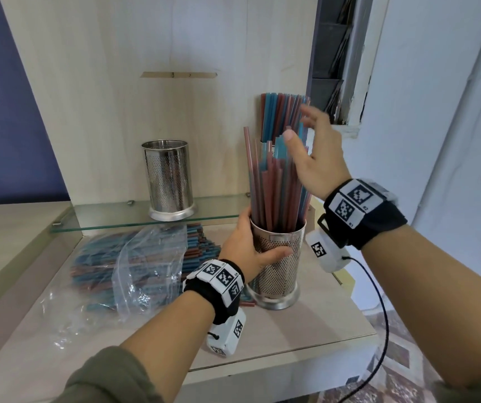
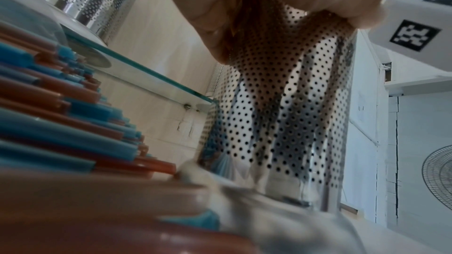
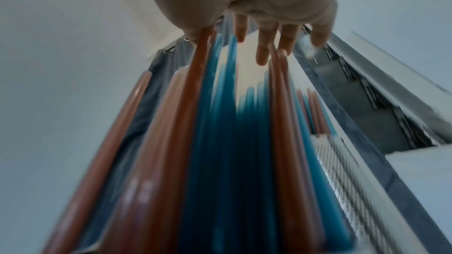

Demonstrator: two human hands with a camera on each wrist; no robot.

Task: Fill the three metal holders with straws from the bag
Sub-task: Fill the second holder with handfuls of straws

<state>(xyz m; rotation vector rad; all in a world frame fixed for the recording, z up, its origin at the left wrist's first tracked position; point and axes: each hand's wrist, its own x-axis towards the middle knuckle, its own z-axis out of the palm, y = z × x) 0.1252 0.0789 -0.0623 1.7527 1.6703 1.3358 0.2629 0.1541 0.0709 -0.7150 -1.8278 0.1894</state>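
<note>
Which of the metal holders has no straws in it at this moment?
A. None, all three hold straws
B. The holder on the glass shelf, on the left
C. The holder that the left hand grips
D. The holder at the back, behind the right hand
B: the holder on the glass shelf shows a bare inside, while the gripped holder and the rear holder's straws stand full of red and blue.

A glass shelf (image 1: 134,219) (wall-mounted) juts from the wood panel (image 1: 134,53); louvred window (image 1: 332,53) at right.

straws (image 1: 274,181): red-brown, blue | holder (image 1: 280,266): silver, dotted perforations | bag (image 1: 134,266): clear | wristbands (image 1: 222,286): black-white squares
</note>
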